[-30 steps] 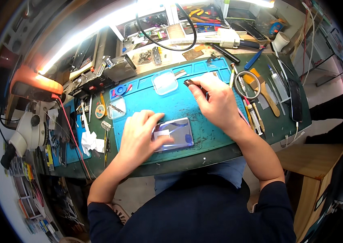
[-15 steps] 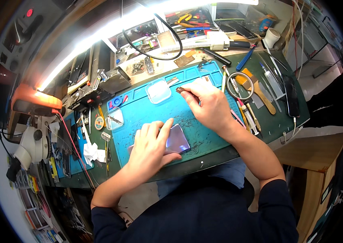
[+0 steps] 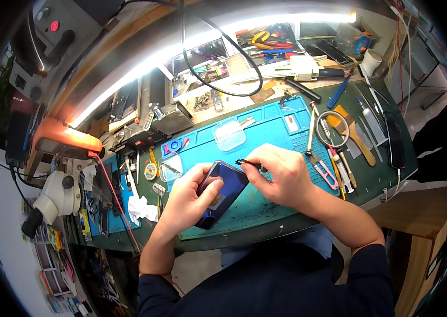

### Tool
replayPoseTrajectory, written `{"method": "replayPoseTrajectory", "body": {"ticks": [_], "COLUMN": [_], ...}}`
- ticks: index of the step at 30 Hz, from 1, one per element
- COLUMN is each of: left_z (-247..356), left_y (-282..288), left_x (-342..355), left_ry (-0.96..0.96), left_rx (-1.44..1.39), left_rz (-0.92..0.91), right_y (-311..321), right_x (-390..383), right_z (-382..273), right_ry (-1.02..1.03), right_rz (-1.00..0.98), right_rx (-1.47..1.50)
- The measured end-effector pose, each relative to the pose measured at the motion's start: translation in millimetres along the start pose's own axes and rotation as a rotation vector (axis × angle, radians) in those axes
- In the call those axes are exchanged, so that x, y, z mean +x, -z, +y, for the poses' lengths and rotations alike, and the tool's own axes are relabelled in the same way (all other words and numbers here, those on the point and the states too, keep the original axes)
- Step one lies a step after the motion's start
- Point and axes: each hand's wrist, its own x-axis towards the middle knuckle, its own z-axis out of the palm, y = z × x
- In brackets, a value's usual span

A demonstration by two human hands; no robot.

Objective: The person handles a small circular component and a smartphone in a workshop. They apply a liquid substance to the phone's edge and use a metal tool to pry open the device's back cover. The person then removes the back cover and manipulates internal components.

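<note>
My left hand (image 3: 189, 199) is wrapped round a glossy blue-purple phone (image 3: 230, 191), with the thumb lying across its face. The phone is tilted and held up over the blue work mat (image 3: 265, 211). Between the thumb and fingers of my right hand (image 3: 282, 177) is a small dark piece (image 3: 242, 162), too small to name exactly. That piece sits close to the phone's upper right corner; whether the two touch, I cannot tell. Beyond the phone, a clear plastic box (image 3: 230, 134) rests on the mat, and a smaller clear tray (image 3: 170, 168) with small parts stands to its left.
Pink-handled scissors (image 3: 325, 171), a ring-shaped magnifier (image 3: 332, 129), a brush (image 3: 359, 143) and syringes lie on the right. An orange meter (image 3: 65, 140) with a red lead stands at left. A black cable loop (image 3: 259, 79) hangs over the back.
My left hand has lifted the phone off the mat and tilted it. My right hand has come down and nearer, bringing the small dark piece to the phone's corner. The view has shifted slightly.
</note>
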Motion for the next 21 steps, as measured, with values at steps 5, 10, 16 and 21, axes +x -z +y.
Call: {"method": "replayPoseTrajectory", "body": {"ticks": [5, 10, 16, 21], "left_z": [2, -1, -12, -26], "left_y": [4, 19, 40, 40], "left_x": [-1, 5, 17, 24], "left_ry": [0.061, 0.101, 0.292, 0.338], "left_rx": [0.006, -0.325, -0.607, -0.726], "left_rz": [-0.035, -0.142, -0.272, -0.314], "right_y": [-4, -7, -11, -19], "right_x": [-3, -5, -1, 7], "right_z": [-1, -2, -2, -3], "right_ry": [-0.011, -0.238, -0.155, 0.182], "right_rz": [-0.025, -0.048, -0.171, -0.318], "right_rx": [0.013, 0.185, 0.048, -0.093]}}
